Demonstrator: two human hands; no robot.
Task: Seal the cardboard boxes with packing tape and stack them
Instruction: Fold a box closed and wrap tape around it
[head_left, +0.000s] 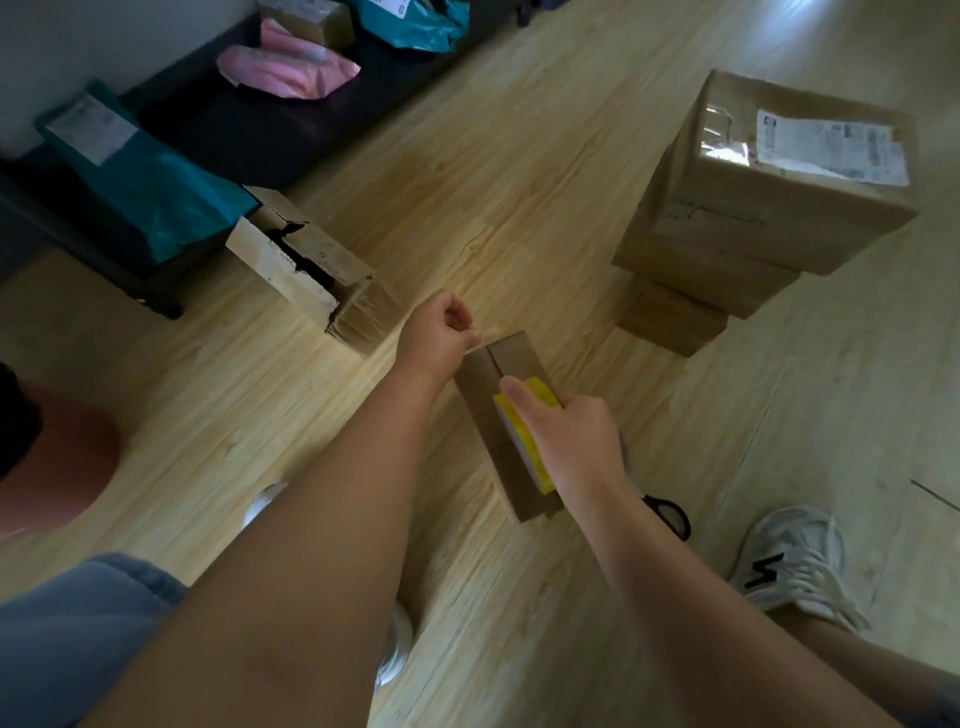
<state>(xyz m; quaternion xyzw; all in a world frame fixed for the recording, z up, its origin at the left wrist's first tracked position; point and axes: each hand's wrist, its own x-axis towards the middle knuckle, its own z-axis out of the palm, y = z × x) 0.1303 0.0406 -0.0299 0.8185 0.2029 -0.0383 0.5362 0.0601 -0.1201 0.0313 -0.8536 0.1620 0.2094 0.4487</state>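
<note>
From my remote seat I see both hands down on the small cardboard box (517, 356), which lies on the wooden floor (467, 182) with its flaps closed and the centre seam showing just ahead of the right fingertips. The right hand (569, 434) grips the yellow tape roll (524, 447): the fingers wrap over its top, the thumb stretches forward along its edge, and the roll stands on its rim on the box lid. The left hand (441, 330) sits at the box's far corner, beyond and to the left of the right fingers. Its fingers are curled tight, with thumb and forefinger pinching what looks like the loose end of the tape (the strip is pale and blurred, so I cannot follow it back to the roll).

Well off to the right of the right fingers stands a stack of sealed boxes (753, 218), with a labelled one on top. To the left of the left fingers, a little apart, lies a long open box (311, 270) with torn flaps. Behind the right wrist, black-handled scissors (672, 514) rest on the floor, and a white shoe (800, 561) sits farther back. Beyond the open box are a teal mailer (140, 182) and pink mailers (291, 70).
</note>
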